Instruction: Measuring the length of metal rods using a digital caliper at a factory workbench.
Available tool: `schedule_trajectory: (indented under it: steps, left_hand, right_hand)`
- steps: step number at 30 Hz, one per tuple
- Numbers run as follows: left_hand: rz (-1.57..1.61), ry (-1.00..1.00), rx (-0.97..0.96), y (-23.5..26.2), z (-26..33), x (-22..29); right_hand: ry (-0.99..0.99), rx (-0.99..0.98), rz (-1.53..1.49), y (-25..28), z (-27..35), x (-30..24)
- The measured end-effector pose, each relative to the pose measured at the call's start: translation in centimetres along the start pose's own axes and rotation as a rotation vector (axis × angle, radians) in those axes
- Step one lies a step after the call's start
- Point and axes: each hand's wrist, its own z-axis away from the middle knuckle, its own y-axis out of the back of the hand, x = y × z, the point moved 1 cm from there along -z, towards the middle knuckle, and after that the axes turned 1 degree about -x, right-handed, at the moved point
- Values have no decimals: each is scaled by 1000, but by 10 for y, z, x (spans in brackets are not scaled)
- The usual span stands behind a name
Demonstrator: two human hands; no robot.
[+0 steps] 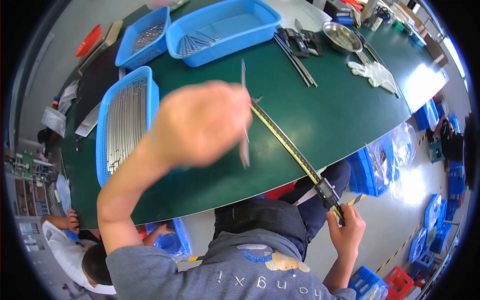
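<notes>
My left hand (202,125) is raised over the green table, smeared by motion, its fingers closed in a fist shape. A thin, blurred metal strip (244,152) shows above and below its fingers; its exact kind is unclear. My right hand (346,231) grips the near end of a digital caliper (287,145) with a black and yellow scale. The caliper slants from beyond the table's front edge toward my left hand. Its display block (326,191) sits near my right hand. The far jaws lie beside my left hand; whether they touch it or the strip I cannot tell.
A blue basket of long metal rods (125,122) stands left on the table (320,120). Farther back are a blue basket of small parts (150,37), a larger blue basket (225,47), a metal bowl (342,37) and a white glove (375,75). A co-worker (75,255) sits at lower left.
</notes>
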Motion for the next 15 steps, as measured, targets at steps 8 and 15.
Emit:
schedule_trajectory:
  steps: [8,15]
  left_hand:
    - [-379,299,-180,-41,60,-152]
    - [-466,942,-476,8,93,-164]
  right_hand:
    - [36,5,-5,-5,-2,1]
    - [6,-5,-18,-8,3,14]
